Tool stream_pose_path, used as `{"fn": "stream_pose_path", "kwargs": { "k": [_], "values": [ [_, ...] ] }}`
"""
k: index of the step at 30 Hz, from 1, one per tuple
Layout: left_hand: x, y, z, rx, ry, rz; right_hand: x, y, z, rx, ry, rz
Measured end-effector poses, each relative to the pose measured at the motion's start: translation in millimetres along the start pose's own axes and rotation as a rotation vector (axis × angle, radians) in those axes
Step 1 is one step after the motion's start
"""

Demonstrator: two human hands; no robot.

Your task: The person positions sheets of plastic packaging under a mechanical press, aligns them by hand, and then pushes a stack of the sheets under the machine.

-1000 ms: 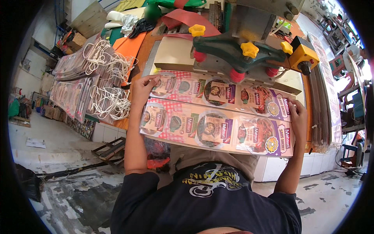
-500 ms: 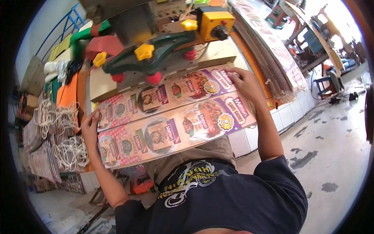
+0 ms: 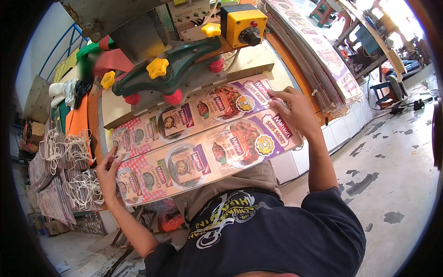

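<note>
Two long printed strips (image 3: pixel 212 157) with food pictures and a purple end lie side by side in front of me, the far one (image 3: pixel 194 113) against the machine's guide. My left hand (image 3: pixel 110 177) grips the near strip's left end, its fingertips at the seam between the strips. My right hand (image 3: pixel 295 111) is at the right ends, thumb and fingers closed on the near strip's far corner; some fingertips are hidden beneath. Just beyond stands a machine with a dark green clamp arm (image 3: pixel 187 62), yellow star knobs (image 3: pixel 158 68) and red rubber feet (image 3: pixel 173 97).
A yellow control box (image 3: pixel 242 27) with a black dial sits on the machine. Stacked long printed strips (image 3: pixel 318 60) lie at the right. Bundles tied with white cord (image 3: pixel 83 187) stand at the left, near a white glove (image 3: pixel 64 90). Tiled edging (image 3: pixel 334 138) borders the bench.
Both hands have slid toward me, from the far strip's ends to the seam and the near strip. The strips have shifted slightly right relative to the machine. My view has also shifted a little.
</note>
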State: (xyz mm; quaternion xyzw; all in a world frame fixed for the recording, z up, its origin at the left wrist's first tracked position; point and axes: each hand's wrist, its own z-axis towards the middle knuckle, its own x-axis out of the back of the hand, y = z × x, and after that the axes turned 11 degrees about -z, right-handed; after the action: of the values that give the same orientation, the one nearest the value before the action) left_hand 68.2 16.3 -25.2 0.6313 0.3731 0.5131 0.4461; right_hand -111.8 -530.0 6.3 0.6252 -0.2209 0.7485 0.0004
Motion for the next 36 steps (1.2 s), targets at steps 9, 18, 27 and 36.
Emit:
{"fn": "stream_pose_path", "kwargs": {
  "k": [9, 18, 27, 36],
  "values": [
    [-10, -1, -1, -0.03, 0.038, -0.076, -10, 1, -3, -0.038, 0.044, 0.137],
    [-13, 1, -2, -0.032, 0.056, -0.056, -9, -2, -4, -0.06, 0.028, 0.154],
    [-10, 2, -3, -0.014, 0.067, -0.034, -8, -1, -3, -0.053, 0.027, 0.163],
    [-14, 3, -3, -0.019, 0.095, -0.056, -9, 1, -3, -0.057, 0.02, 0.168]
  ]
}}
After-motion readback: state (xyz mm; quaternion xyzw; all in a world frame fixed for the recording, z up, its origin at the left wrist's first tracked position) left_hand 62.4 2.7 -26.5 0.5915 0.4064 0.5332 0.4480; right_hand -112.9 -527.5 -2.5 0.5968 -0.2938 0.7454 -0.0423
